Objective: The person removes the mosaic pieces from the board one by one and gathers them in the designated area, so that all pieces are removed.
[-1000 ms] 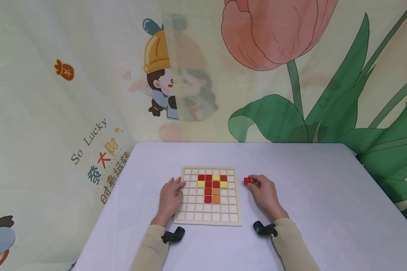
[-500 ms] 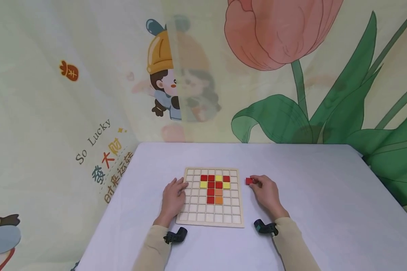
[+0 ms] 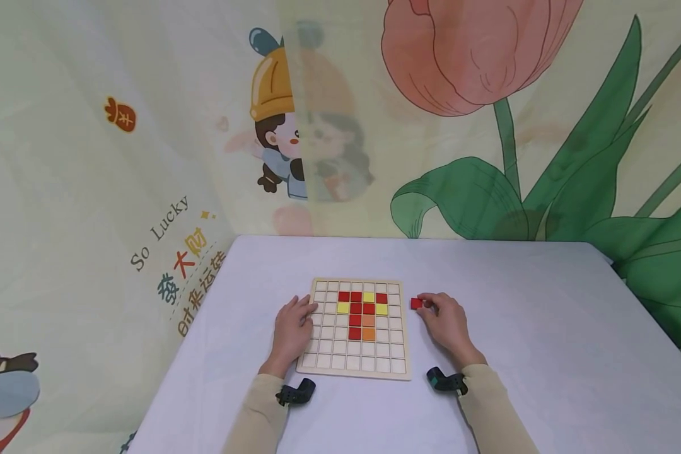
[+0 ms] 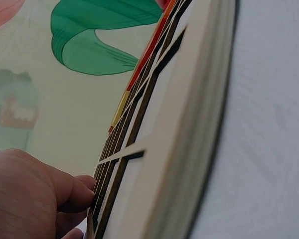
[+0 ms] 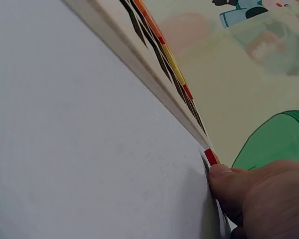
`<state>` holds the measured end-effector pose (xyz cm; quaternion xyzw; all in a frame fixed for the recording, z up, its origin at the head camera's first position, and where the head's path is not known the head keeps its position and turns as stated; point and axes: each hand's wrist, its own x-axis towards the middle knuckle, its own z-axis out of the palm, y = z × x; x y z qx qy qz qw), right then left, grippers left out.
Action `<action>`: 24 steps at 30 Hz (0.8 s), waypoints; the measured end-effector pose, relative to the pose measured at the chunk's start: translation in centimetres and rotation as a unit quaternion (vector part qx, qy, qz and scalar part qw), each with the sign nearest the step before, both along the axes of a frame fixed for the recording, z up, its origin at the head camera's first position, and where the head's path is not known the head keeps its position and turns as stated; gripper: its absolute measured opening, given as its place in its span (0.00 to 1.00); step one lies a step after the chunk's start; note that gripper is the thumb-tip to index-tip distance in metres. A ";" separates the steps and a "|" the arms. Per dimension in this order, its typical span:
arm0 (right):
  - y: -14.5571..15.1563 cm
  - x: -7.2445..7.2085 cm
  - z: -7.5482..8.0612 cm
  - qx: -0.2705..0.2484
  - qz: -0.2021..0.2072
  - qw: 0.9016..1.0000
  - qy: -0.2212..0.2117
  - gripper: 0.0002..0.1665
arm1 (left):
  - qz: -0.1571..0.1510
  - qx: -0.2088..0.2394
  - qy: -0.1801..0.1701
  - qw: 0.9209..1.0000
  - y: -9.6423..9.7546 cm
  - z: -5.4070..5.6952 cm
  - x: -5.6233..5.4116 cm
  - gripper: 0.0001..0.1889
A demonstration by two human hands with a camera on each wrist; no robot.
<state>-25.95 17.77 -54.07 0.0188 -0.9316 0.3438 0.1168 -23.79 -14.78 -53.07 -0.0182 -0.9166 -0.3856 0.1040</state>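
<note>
Right hand (image 3: 446,323) pinching tile (image 3: 416,304), beside board edge (image 3: 406,335)

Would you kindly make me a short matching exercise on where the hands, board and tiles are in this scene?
Column one
1. Left hand
2. Red tile off the board
3. Orange tiles
4. Grid board

Column two
A. In two neighbouring cells of one column
B. Lying flat on the white tabletop
C. Pinched by the right hand
D. With fingers at the board's left edge

Pairs: 1-D, 2-C, 3-A, 4-B
</note>
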 end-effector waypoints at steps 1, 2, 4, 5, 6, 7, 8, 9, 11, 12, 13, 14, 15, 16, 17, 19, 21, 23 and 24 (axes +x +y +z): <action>0.0 0.1 0.0 0.001 0.001 1.000 0.002 0.19 | 0.000 0.000 -0.001 1.000 0.0 0.0 0.0 0.17; 0.0 0.1 0.0 0.002 0.002 1.000 0.005 0.18 | 0.001 0.001 -0.001 1.000 0.0 0.0 0.0 0.17; 0.0 0.2 0.0 0.007 0.003 1.000 0.010 0.18 | 0.001 0.002 -0.002 1.000 0.1 0.0 0.0 0.17; 0.0 0.2 0.0 0.011 0.004 1.000 0.013 0.18 | 0.001 0.000 -0.002 1.000 0.1 0.0 0.1 0.17; 0.0 0.3 0.0 0.014 0.005 1.000 0.015 0.18 | 0.001 -0.001 0.000 1.000 0.1 0.0 0.1 0.17; 0.0 0.3 0.1 0.018 0.006 1.000 0.017 0.18 | 0.002 0.000 0.000 1.000 0.1 0.0 0.1 0.17; 0.0 0.3 0.1 0.021 0.006 1.000 0.020 0.18 | 0.002 0.001 0.000 1.000 0.1 0.0 0.1 0.17; -0.1 0.3 0.1 0.024 0.006 0.999 0.022 0.18 | 0.002 0.000 0.001 1.000 0.1 0.0 0.1 0.17; -0.1 0.4 0.1 0.027 0.005 0.999 0.025 0.18 | 0.002 0.002 0.001 1.000 0.2 -0.1 0.1 0.17; -0.1 0.4 0.1 0.028 0.004 0.999 0.025 0.18 | 0.002 0.004 0.001 1.000 0.2 -0.1 0.1 0.17; -0.1 0.4 0.1 0.027 0.004 0.999 0.026 0.18 | 0.002 0.004 0.001 1.000 0.2 -0.1 0.1 0.17; -0.1 0.4 0.1 0.027 0.004 0.999 0.026 0.18 | 0.003 0.005 0.001 1.000 0.2 -0.1 0.1 0.17; 0.0 0.4 0.1 0.025 0.003 0.999 0.026 0.18 | 0.003 0.005 0.001 1.000 0.2 -0.1 0.1 0.17; 0.0 0.4 0.1 0.021 0.002 0.999 0.025 0.19 | 0.003 0.006 0.001 1.000 0.2 -0.2 0.1 0.17; 0.0 0.4 0.2 0.017 0.001 1.000 0.025 0.19 | 0.004 0.007 0.002 1.000 0.2 -0.2 0.1 0.17; 0.0 0.5 0.1 0.007 -0.001 1.000 0.023 0.19 | 0.004 0.007 0.002 1.000 0.2 -0.2 0.0 0.17; 0.0 0.6 0.2 -0.007 -0.004 1.000 0.020 0.19 | 0.004 0.007 -0.001 1.000 0.2 -0.1 0.0 0.17; 0.0 0.6 0.2 -0.022 -0.006 1.000 0.019 0.19 | 0.003 0.006 -0.003 1.000 0.1 -0.1 0.0 0.17; 0.0 0.6 0.2 -0.031 -0.010 0.999 0.020 0.19 | 0.003 0.005 -0.004 1.000 0.1 -0.1 -0.1 0.17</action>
